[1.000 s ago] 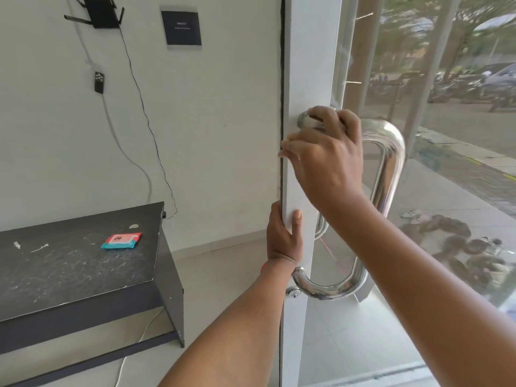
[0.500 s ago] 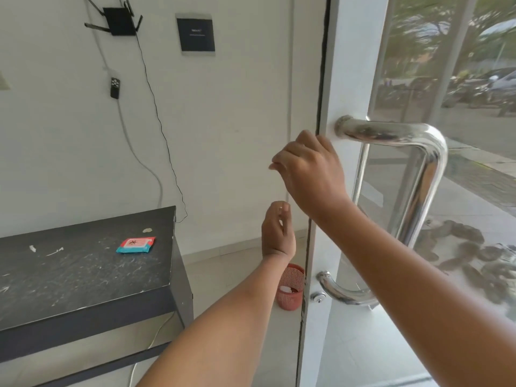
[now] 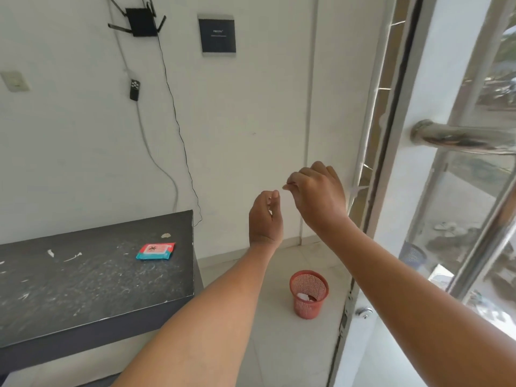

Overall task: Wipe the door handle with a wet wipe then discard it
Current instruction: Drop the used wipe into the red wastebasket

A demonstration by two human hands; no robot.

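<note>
Right hand (image 3: 318, 196) off door handle (image 3: 458, 138), seemingly empty; plaque (image 3: 217, 34) unreadable.

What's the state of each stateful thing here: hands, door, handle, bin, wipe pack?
Left hand: raised, fingers loosely curled, nothing seen in it.
Right hand: raised, fingers curled; no wipe visible.
Door: looks ajar, gap at the frame.
Handle: untouched.
Bin: upright on the floor, something white inside.
Wipe pack: flat on the table; flap unclear.
</note>
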